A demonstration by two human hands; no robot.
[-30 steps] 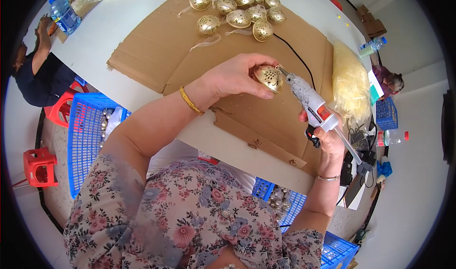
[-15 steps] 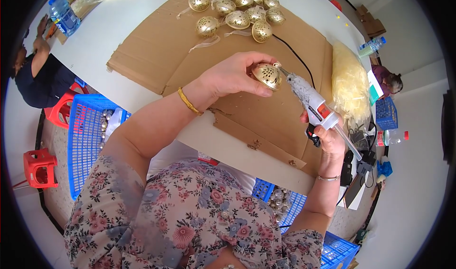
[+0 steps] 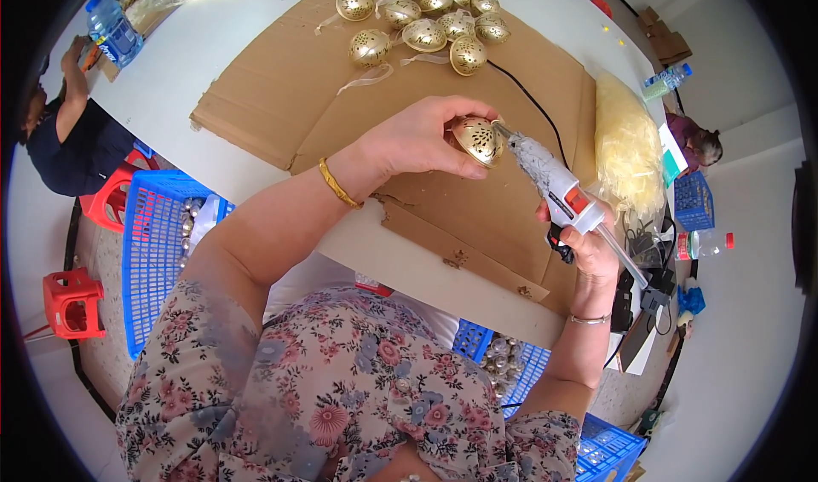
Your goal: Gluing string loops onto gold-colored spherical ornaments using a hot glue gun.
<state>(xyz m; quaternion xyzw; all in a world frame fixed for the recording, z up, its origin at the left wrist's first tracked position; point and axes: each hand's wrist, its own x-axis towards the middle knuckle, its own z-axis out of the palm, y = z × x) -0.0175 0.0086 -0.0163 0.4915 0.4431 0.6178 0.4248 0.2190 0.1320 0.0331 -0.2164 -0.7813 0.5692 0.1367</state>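
Observation:
Over the cardboard sheet [image 3: 332, 116], my left hand [image 3: 426, 137] is closed around a gold ball ornament [image 3: 478, 140] with cut-out holes. My right hand [image 3: 590, 245] grips a white hot glue gun [image 3: 558, 186] by its handle, and a clear glue stick pokes out of its back. The gun's nozzle meets the top of the ornament, near its small loop; whether glue is coming out cannot be made out. Farther back on the cardboard lie several similar gold ornaments [image 3: 425, 35], some with pale ribbons [image 3: 368, 78].
A bag of yellowish material [image 3: 629, 146] lies at the right, beside a black cable [image 3: 538, 103]. Blue crates [image 3: 162, 252] with shiny balls stand left and below the table. Plastic bottles [image 3: 113, 26] stand at both sides. Another person [image 3: 64, 133] sits at the left, one more at the far right.
The ornament has turned slightly in my left hand. The glue gun has shifted a little to the left, its nozzle now lying closer over the ornament's top.

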